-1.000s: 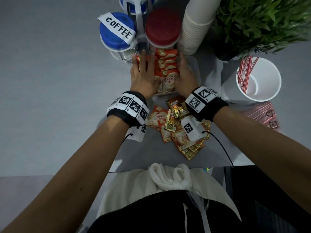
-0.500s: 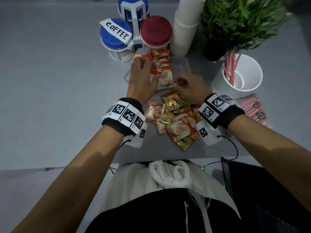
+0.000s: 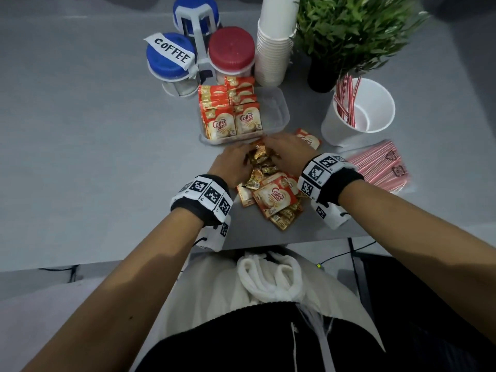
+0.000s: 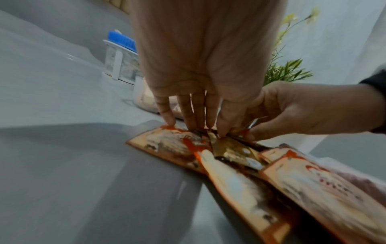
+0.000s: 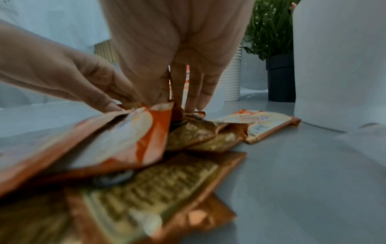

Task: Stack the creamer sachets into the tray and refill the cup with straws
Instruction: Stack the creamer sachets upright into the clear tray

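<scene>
My left hand (image 3: 233, 165) and right hand (image 3: 287, 150) pinch sachets (image 3: 264, 167) from the pile under them, the tray (image 3: 279, 108) ahead is half full, and the straws (image 3: 375, 165) beside my right hand wait.

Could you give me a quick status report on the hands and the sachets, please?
Left hand and right hand both on the loose sachet pile, fingers gathering packets. Tray part filled, two rows in. Straw cup nearly empty. Nothing blocking.
</scene>
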A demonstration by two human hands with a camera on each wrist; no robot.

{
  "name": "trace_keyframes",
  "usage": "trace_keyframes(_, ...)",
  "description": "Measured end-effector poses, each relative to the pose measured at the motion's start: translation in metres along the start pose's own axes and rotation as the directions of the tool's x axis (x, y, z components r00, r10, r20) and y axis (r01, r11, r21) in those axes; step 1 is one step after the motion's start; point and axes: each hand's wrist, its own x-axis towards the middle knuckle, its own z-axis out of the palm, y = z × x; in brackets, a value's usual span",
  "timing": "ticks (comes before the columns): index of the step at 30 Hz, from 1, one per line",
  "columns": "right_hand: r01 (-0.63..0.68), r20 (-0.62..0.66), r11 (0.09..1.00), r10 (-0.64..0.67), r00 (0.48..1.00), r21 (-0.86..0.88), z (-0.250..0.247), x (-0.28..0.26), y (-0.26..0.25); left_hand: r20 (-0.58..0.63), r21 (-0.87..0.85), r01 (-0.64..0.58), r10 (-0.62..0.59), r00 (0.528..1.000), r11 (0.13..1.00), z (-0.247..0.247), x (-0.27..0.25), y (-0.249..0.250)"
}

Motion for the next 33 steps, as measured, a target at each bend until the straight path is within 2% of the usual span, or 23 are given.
trace_keyframes(2,-0.013,-0.036,0.998,0.015,0.999,0.058,-0.001,0.000,-0.002,0.005,-0.012,-0.003,0.003,1.000,1.000,-0.002,0.001,-0.002)
trace_keyframes(4,-0.051,-0.123,0.981,0.075,0.990,0.188,-0.004,-0.001,-0.002,-0.027,-0.060,-0.007,0.005,1.000,0.998,-0.003,0.000,-0.002)
trace_keyframes(7,-0.069,-0.274,0.917,0.188,0.943,0.393,-0.012,0.003,0.001,-0.170,-0.247,-0.016,-0.027,0.985,0.969,-0.009,-0.003,0.005)
trace_keyframes(10,-0.063,-0.262,0.840,0.238,0.935,0.540,-0.022,0.007,0.000,-0.295,-0.354,-0.059,-0.051,0.954,0.933,-0.015,0.000,0.017)
trace_keyframes(13,-0.072,-0.236,0.787,0.269,0.934,0.613,-0.028,0.005,0.002,-0.320,-0.385,-0.070,-0.062,0.945,0.920,-0.018,0.006,0.025)
trace_keyframes(17,-0.221,-0.278,0.855,0.380,0.882,0.469,-0.028,-0.001,0.025,-0.272,-0.479,-0.016,-0.130,0.953,0.878,-0.015,0.011,0.025)
trace_keyframes(20,-0.354,-0.181,0.883,0.420,0.889,0.309,-0.026,-0.008,0.040,-0.194,-0.563,0.025,-0.161,0.968,0.826,-0.013,0.013,0.023)
trace_keyframes(24,-0.449,-0.018,0.881,0.456,0.890,0.148,-0.022,-0.012,0.042,-0.118,-0.666,0.053,-0.176,0.977,0.744,-0.014,0.015,0.027)
trace_keyframes(27,-0.503,0.037,0.856,0.502,0.864,0.116,-0.013,-0.010,0.038,-0.108,-0.692,0.066,-0.194,0.975,0.719,-0.015,0.017,0.028)
trace_keyframes(33,-0.527,0.006,0.835,0.533,0.846,0.155,-0.011,-0.005,0.034,-0.083,-0.724,0.099,-0.229,0.970,0.682,-0.014,0.019,0.026)
